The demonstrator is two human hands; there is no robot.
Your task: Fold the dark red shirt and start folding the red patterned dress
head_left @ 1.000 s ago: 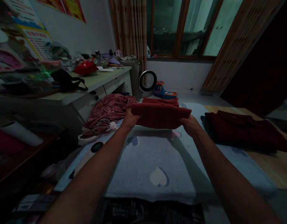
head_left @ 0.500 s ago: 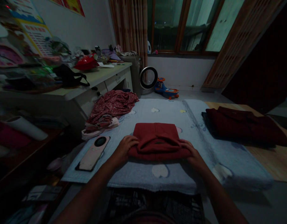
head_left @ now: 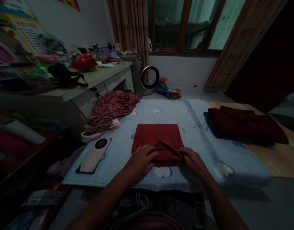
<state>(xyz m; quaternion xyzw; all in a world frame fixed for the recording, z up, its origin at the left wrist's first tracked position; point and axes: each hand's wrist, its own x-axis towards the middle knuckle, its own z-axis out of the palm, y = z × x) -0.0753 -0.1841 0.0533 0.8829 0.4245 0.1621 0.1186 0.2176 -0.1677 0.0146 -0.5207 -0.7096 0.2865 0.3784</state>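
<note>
A dark red collared shirt (head_left: 158,134), folded to a compact rectangle, lies on the light blue blanket in front of me. My left hand (head_left: 143,159) reaches over its near left corner, with curled fingers holding the fabric and covering that part of the collar. At the near right corner, the fingers of my right hand (head_left: 191,159) pinch the shirt's edge. Between both hands, a dark label and the button placket show on the shirt. Left of it lies a phone (head_left: 94,156) with a round dark camera ring.
The blue blanket (head_left: 170,111) with heart prints covers the surface. Crumpled patterned red cloth (head_left: 115,105) lies at its far left. Folded dark clothes (head_left: 245,126) are stacked on the right, partly over bare wood (head_left: 285,159). A cluttered desk (head_left: 99,78) stands left.
The shirt's near side edges have been turned inward, so it is narrower. My left hand has moved right onto the shirt's front, and the right hand slightly inward. The view has shifted slightly.
</note>
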